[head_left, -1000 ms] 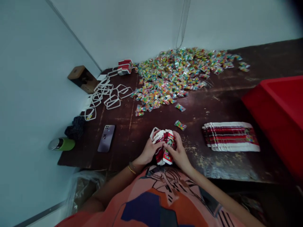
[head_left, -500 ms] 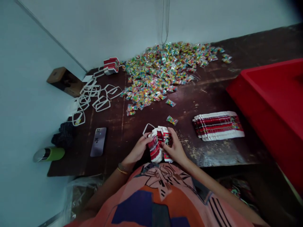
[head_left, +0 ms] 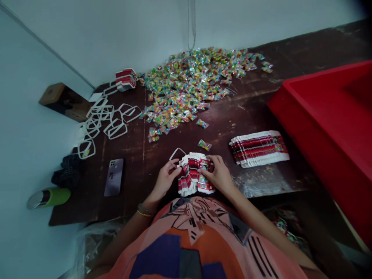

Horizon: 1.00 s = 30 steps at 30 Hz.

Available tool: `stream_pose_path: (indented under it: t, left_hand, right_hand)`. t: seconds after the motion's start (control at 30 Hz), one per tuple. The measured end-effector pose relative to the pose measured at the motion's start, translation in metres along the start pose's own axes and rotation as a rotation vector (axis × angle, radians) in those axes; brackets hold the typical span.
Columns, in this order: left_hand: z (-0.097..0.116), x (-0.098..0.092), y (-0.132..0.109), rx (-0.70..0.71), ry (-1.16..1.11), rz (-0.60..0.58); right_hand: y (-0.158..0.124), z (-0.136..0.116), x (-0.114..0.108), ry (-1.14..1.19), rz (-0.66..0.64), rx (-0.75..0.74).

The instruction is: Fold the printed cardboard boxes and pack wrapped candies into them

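Observation:
Both hands hold a thick bundle of flat red-and-white printed cartons [head_left: 194,176] at the near edge of the dark wooden table [head_left: 162,143]. My left hand [head_left: 164,178] grips the bundle's left side, fingers curled on it, next to a white paper band [head_left: 176,153] at its upper left. My right hand [head_left: 220,175] clasps the right side, thumb on the top carton. A single small colourful candy packet [head_left: 204,145] lies just beyond the bundle.
A fanned row of the same cartons [head_left: 260,148] lies to the right. A big pile of candy packets [head_left: 192,83] fills the back. White bands [head_left: 107,120], a carton stack [head_left: 125,79], a phone [head_left: 114,177], a green bottle [head_left: 50,197] sit left; a red bin [head_left: 328,128] right.
The view has swung, so everything sits further left and lower. My hands have turned the bundle flatter and spread it slightly; the white band stays at its upper left.

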<state>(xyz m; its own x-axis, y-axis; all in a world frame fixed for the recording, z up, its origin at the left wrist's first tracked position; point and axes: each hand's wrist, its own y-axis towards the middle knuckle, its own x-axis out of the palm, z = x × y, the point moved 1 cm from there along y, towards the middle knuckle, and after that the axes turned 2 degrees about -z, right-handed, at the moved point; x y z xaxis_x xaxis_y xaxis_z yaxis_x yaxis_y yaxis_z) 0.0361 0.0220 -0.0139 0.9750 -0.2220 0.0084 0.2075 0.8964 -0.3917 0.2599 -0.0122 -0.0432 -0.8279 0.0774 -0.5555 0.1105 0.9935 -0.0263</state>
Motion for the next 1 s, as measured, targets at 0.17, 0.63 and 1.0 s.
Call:
stream_pose_path:
  t: [0.17, 0.63, 1.0]
  left_hand:
    - [-0.004, -0.01, 0.002, 0.01, 0.016, 0.031]
    - [-0.008, 0.0, -0.001, 0.059, 0.114, 0.144]
    - [0.009, 0.01, -0.018, 0.189, 0.586, 0.098]
  right_hand:
    - [0.004, 0.015, 0.004, 0.379, -0.056, 0.138]
    - [-0.006, 0.001, -0.001, 0.044, 0.056, -0.021]
    - [-0.017, -0.014, -0.019, 0.041, -0.172, -0.02]
